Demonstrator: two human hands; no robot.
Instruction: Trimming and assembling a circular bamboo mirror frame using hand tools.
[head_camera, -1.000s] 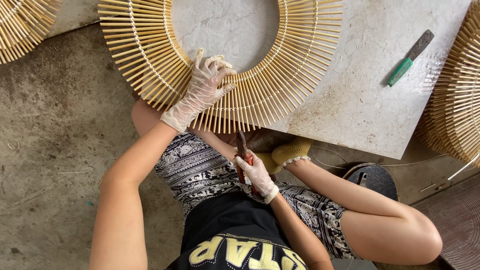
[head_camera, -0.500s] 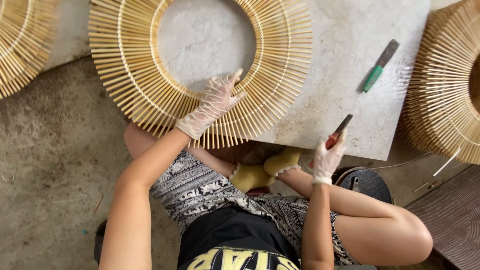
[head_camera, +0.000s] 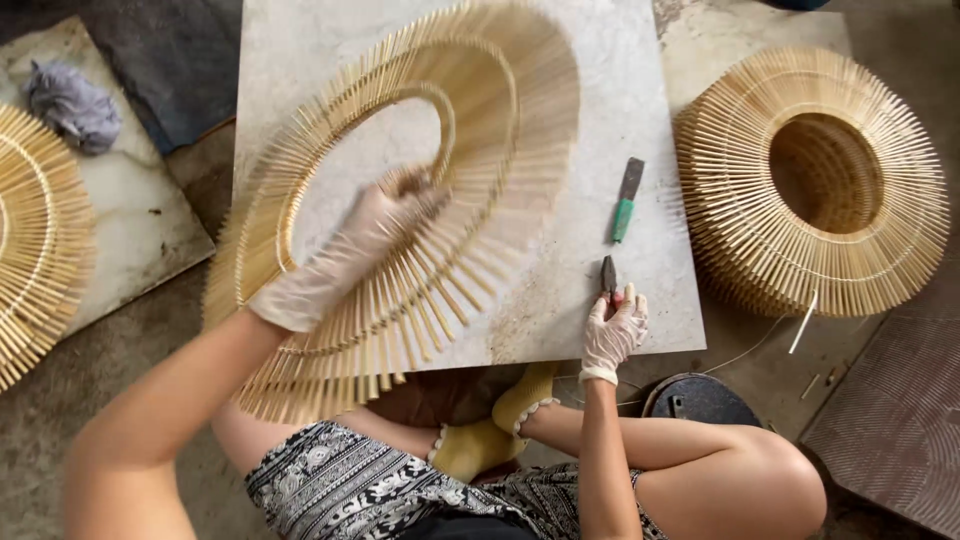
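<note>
The bamboo ring (head_camera: 470, 200), a wide wreath of thin sticks fanned out around an open centre, now stands tilted up off the stone slab (head_camera: 640, 80); a moment ago it lay flat there. Its near edge hangs over the slab's front edge, above the person's lap, while the far part lifts toward the slab's back edge, blurred with motion. The left hand (head_camera: 355, 250), in a thin pale glove, grasps the ring at its inner hoop, fingers curled through the opening, so the lifting comes from this hand and the ring looks to be mid-turn rather than at rest. The right hand (head_camera: 612, 330), also gloved, has come up from the lap to the slab's front edge near its right corner and is closed around a small red-handled tool (head_camera: 609, 278), whose dark tip points onto the stone. Just beyond it lies a green-handled knife (head_camera: 624, 205), untouched. To the right of the slab sits a stack of finished rings (head_camera: 810, 180) on the floor; another ring (head_camera: 40, 240) lies at the far left
</note>
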